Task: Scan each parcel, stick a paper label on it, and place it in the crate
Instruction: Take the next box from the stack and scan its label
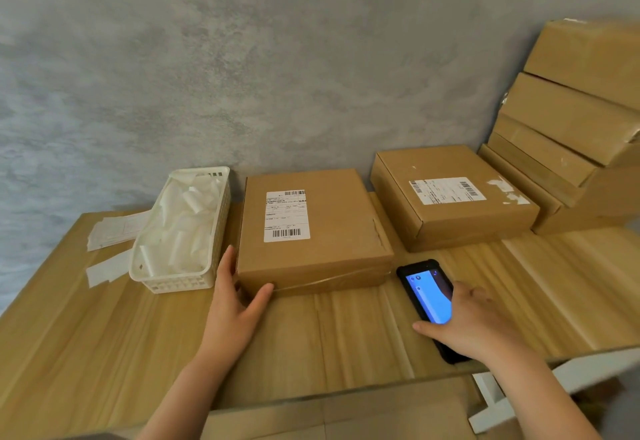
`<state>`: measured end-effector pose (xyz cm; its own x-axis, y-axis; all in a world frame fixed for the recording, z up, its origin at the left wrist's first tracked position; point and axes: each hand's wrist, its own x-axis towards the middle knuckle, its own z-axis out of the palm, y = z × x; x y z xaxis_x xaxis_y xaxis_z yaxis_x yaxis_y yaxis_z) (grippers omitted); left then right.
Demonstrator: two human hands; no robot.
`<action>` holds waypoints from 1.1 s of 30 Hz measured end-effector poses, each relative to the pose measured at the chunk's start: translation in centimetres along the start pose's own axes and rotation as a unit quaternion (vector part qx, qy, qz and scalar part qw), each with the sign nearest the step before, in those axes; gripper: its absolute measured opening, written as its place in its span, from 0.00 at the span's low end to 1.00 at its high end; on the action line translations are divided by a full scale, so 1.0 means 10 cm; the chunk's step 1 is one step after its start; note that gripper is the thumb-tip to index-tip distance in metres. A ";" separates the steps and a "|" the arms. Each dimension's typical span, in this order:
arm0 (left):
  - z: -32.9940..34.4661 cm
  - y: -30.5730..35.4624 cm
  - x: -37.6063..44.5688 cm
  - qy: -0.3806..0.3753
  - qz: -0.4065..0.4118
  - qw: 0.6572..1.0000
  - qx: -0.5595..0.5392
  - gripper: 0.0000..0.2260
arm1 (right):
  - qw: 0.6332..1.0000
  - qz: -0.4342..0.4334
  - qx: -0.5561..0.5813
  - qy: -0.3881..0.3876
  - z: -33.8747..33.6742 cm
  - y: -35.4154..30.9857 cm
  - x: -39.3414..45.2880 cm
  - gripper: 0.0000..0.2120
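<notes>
The left hand (235,304), fingers spread, braces the front-left corner of the labelled parcel (311,232) mid-bench, presumably steadying it while the right hand (474,325) grips the scanner (427,296).

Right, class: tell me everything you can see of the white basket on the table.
The white basket is a long, narrow plastic tray with slotted, lattice-like walls and a smooth rolled rim. It stands upright on the wooden table, left of the nearest parcel with a narrow gap between them, its long side running toward the wall. It is filled with curled strips of white paper. Loose paper sheets lie beside it on the left, one tucked at its base. No hand touches it.
</notes>
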<state>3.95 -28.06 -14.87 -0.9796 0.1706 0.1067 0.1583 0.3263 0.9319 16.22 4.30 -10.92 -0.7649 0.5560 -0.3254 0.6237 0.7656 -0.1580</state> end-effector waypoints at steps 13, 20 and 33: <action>-0.03 -0.07 0.03 -0.013 0.004 0.999 0.037 0.36 | 0.993 -0.055 0.090 0.044 -0.69 -0.23 -0.20 0.42; -0.05 -0.09 0.05 -0.009 0.002 0.999 0.033 0.36 | 0.988 -0.153 -0.014 0.000 -1.09 -0.81 -0.42 0.34; -0.03 -0.09 0.04 0.000 0.009 1.000 0.029 0.37 | 0.976 -0.202 -0.059 -0.063 -1.03 -0.99 -0.55 0.33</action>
<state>3.36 -28.58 -15.58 -0.9767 0.1763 0.1225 0.1818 0.3762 0.9085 12.58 -3.05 1.99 -0.9137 0.1632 -0.3721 0.2472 0.9501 -0.1903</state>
